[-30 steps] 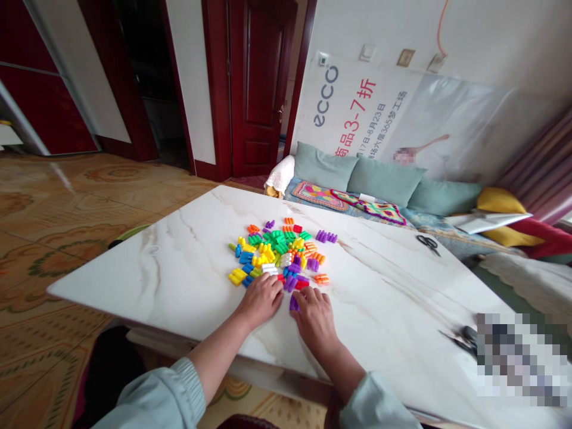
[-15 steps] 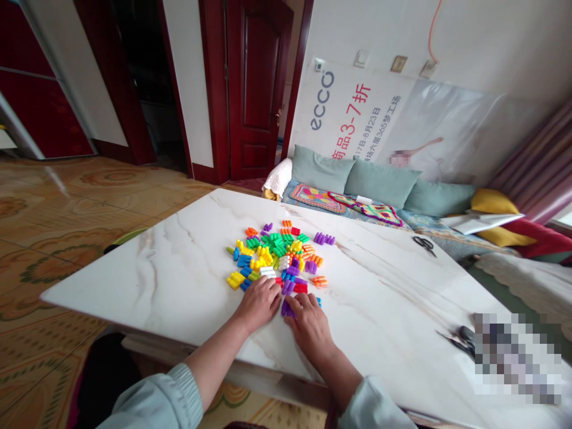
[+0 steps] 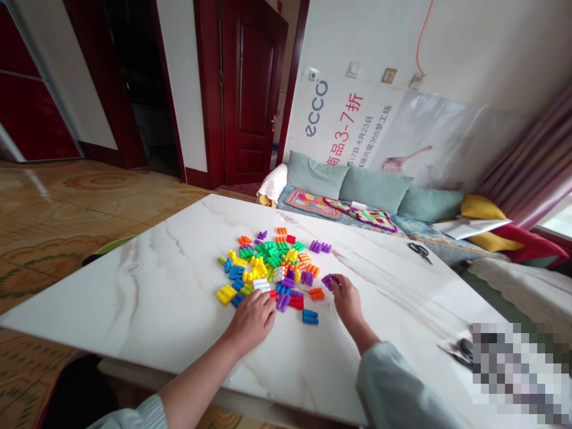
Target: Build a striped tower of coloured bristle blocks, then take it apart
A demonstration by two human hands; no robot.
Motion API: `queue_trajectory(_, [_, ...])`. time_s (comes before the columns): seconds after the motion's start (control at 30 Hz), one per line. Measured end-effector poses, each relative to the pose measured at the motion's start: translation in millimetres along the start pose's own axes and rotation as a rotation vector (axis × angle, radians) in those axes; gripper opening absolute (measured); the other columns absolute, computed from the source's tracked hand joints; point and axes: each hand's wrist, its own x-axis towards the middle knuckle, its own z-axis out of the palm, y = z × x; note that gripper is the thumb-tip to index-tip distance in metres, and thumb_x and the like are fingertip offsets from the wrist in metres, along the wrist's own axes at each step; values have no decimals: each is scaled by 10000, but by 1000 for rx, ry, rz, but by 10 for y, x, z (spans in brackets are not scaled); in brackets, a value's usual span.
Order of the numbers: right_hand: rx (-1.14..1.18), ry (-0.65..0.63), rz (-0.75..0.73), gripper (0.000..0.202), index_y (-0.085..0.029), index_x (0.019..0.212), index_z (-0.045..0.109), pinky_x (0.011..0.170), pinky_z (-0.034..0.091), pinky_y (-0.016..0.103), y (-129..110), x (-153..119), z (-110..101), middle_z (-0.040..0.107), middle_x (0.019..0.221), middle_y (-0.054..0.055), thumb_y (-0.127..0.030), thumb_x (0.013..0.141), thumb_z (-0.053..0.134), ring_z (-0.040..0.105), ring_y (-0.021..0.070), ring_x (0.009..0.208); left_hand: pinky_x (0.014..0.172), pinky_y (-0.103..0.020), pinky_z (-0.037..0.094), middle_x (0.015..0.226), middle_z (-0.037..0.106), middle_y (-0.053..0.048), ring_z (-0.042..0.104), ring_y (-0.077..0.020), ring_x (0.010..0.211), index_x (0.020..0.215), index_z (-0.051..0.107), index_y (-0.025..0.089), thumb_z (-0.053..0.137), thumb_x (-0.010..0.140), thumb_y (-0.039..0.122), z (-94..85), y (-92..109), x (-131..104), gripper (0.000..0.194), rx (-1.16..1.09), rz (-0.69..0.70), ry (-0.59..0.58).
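Observation:
A loose heap of plastic building blocks (image 3: 270,255) in green, yellow, blue, orange, white, red and purple lies on the marble-patterned table (image 3: 179,292). My right hand (image 3: 347,298) pinches a purple block (image 3: 329,282) to the right of the heap. At the near edge of the heap rests my left hand (image 3: 255,314), fingers curled down beside the white block (image 3: 261,285); what is under its fingertips is hidden. Between the hands sits a blue block (image 3: 310,316). Another purple block (image 3: 320,246) lies apart at the far right of the heap.
Black scissors (image 3: 420,252) lie near the table's right far edge, and a second pair of scissors (image 3: 462,350) is closer on the right, beside a blurred-out patch. Behind the table stands a sofa with cushions (image 3: 378,187). A dark red door (image 3: 252,95) is at the back.
My right hand has moved right and away from the near side of the heap, carrying a purple block. The blue block it partly covered now shows. My left hand stays by the heap.

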Motion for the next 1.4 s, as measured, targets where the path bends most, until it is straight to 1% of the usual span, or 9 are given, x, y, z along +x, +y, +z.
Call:
queue_trajectory(0.1, [-208, 44, 17, 312, -181, 1018, 635, 730, 434, 286, 352, 224, 25, 645, 1037, 92, -292, 913, 362, 614, 187, 853, 819, -363, 426, 891, 595, -47, 526, -221, 918, 794, 561, 191, 453, 886, 190, 10, -3, 10, 142, -14, -14, -7])
queue_trajectory(0.2, [-276, 52, 31, 284, -190, 1080, 614, 753, 425, 275, 535, 452, 131, 635, 1073, 81, -241, 890, 408, 605, 184, 903, 823, -366, 427, 892, 600, -45, 525, -223, 926, 803, 570, 196, 455, 883, 191, 29, -9, 17, 139, -35, -26, -5])
queue_trajectory(0.4, [-252, 102, 94, 332, -156, 1115, 583, 742, 431, 292, 633, 941, 451, 653, 1040, 102, -162, 800, 478, 605, 203, 884, 794, -356, 422, 849, 589, -47, 526, -213, 881, 778, 563, 200, 448, 875, 192, 70, -29, 20, 151, -61, -29, 3])
queue_trajectory(0.57, [-209, 127, 24, 382, -175, 1115, 576, 778, 442, 308, 681, 1176, 612, 652, 1020, 93, -119, 754, 466, 594, 209, 907, 779, -362, 411, 834, 575, -37, 513, -212, 860, 776, 537, 208, 451, 877, 197, 104, -49, 11, 134, -81, -38, -23])
queue_trajectory(0.7, [-199, 187, 1, 427, -134, 1144, 535, 781, 452, 331, 681, 1200, 624, 610, 1058, 126, -101, 734, 421, 583, 210, 870, 747, -361, 397, 821, 570, -31, 509, -213, 843, 770, 527, 213, 455, 878, 201, 102, -51, 7, 130, -79, -39, -36])
queue_trajectory(0.77, [-213, 211, 11, 392, -109, 1085, 557, 760, 452, 339, 670, 1174, 607, 599, 1023, 142, -97, 727, 396, 576, 217, 839, 739, -361, 391, 817, 569, -32, 508, -212, 839, 770, 526, 213, 455, 879, 202, 97, -48, 11, 131, -79, -38, -43])
queue_trajectory(0.93, [-232, 130, -75, 338, -149, 880, 652, 775, 451, 299, 614, 1108, 568, 626, 936, 99, -64, 688, 387, 582, 197, 817, 742, -361, 385, 819, 567, -32, 505, -210, 839, 759, 523, 211, 450, 882, 197, 94, -43, 23, 144, -78, -39, -54])
queue_trajectory(1.17, [-235, 50, -183, 425, -133, 973, 691, 947, 436, 337, 606, 1122, 608, 647, 1067, 115, -49, 671, 404, 565, 235, 1031, 772, -361, 400, 838, 578, -43, 514, -209, 860, 787, 548, 205, 449, 881, 194, 96, -51, 23, 136, -73, -21, -32])
queue_trajectory(1.4, [-195, 28, -188, 415, -107, 1002, 692, 1001, 412, 367, 652, 1072, 633, 634, 1154, 143, -66, 715, 395, 562, 236, 1090, 782, -358, 416, 843, 587, -47, 525, -213, 877, 795, 567, 206, 448, 883, 203, 77, -38, 20, 149, -71, -34, -33])
